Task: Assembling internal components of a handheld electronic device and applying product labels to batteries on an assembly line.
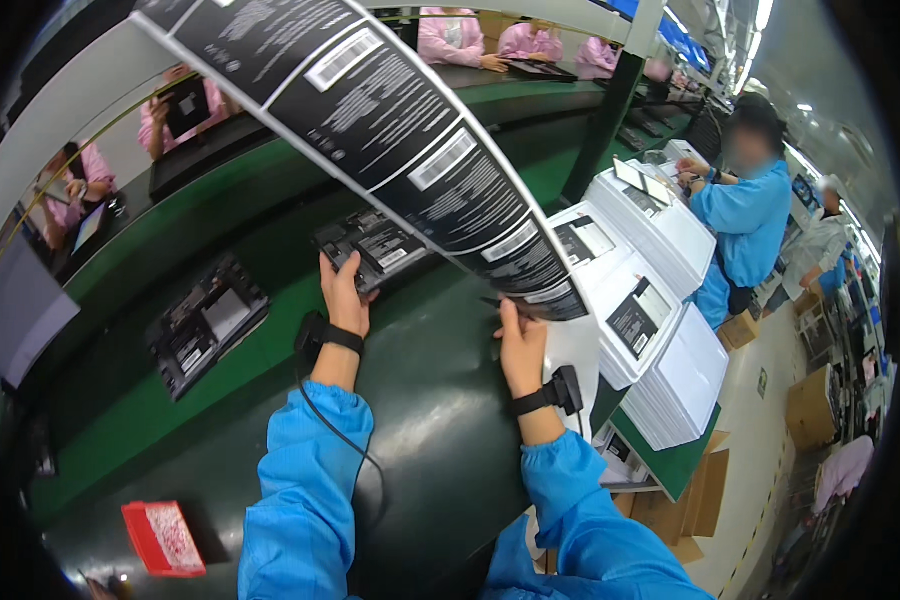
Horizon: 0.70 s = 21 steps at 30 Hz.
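My left grip held a black part.
I couldn't tell if my right grip held the label sheet. A red tray held speckled bits by open worktop.

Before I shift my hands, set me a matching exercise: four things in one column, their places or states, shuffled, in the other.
Column one:
1. Left hand
2. Label strip
3. Red box
4. White trays

Column two:
A. In the picture's lower left
B. Stacked in the picture's right half
C. Gripping a black device
D. Black panels with white print

Pairs: 1-C, 2-D, 3-A, 4-B
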Available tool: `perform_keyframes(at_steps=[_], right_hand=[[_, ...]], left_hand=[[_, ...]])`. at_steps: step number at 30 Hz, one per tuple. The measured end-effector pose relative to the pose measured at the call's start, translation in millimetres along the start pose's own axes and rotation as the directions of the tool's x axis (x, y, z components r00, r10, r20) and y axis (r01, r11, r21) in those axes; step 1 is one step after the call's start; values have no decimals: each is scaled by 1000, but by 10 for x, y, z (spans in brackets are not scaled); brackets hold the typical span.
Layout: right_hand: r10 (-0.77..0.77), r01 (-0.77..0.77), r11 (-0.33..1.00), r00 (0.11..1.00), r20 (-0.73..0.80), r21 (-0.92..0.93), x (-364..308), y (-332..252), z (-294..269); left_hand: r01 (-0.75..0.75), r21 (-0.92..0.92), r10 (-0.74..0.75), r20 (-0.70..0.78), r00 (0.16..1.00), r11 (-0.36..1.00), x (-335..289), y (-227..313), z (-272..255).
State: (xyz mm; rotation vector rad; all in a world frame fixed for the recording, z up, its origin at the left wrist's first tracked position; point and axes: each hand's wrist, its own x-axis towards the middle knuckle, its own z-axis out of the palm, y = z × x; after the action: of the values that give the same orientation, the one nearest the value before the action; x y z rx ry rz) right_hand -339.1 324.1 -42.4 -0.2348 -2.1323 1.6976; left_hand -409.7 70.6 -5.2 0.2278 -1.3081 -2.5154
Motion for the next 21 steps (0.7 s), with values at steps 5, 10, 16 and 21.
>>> perform_keyframes(at_steps=[5, 10, 16, 21], right_hand=[[-62, 66, 995, 997, -53, 72, -17, 55, -173], [53, -174, 903, 952, 300, 392, -361, -317, -304], [-4, -171, 939, 862, 506, 299, -1195, -374, -407], [-1, -60, 992, 881, 473, 114, -1645, -486, -684]], left_hand=[[184, -56, -179, 80, 981, 981, -1048, 336, -640], [24, 360, -77, 135, 988, 933, -2330, 706, -1089], [78, 959, 35, -91, 995, 273, -3135, 1208, -1599], [-513, 858, 247, 489, 837, 39, -2735, 1363, -1129]])
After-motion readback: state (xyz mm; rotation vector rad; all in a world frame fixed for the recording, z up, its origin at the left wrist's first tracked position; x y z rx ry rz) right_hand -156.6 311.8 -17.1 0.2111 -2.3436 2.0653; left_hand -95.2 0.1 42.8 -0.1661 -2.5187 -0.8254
